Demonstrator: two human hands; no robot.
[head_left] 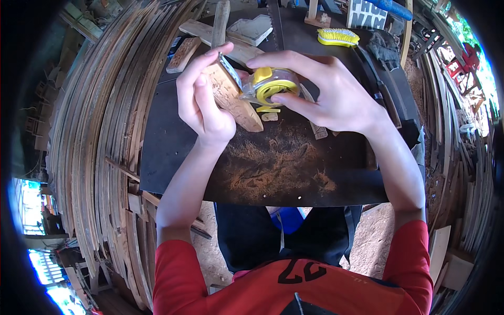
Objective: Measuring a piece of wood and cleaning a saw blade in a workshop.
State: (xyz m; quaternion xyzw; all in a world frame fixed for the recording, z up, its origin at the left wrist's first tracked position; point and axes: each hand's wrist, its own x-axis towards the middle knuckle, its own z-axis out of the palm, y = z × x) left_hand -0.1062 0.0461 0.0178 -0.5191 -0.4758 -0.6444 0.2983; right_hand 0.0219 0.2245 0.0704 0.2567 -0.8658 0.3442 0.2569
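My left hand (202, 97) grips a short flat piece of wood (233, 100), tilted, with a strip of clear tape running over its top end. My right hand (325, 92) holds a roll of clear tape on a yellow core (270, 85) right beside the wood, fingers curled around the roll. Both hands hover over a dark work surface (173, 142) dusted with sawdust (273, 163).
Several wood offcuts (184, 54) lie at the far side of the surface. A yellow brush (338, 37) and dark hand tools (386, 92) sit at the right. Stacks of long wooden slats (100, 131) curve along the left and right. My dark trousers and red shirt show below.
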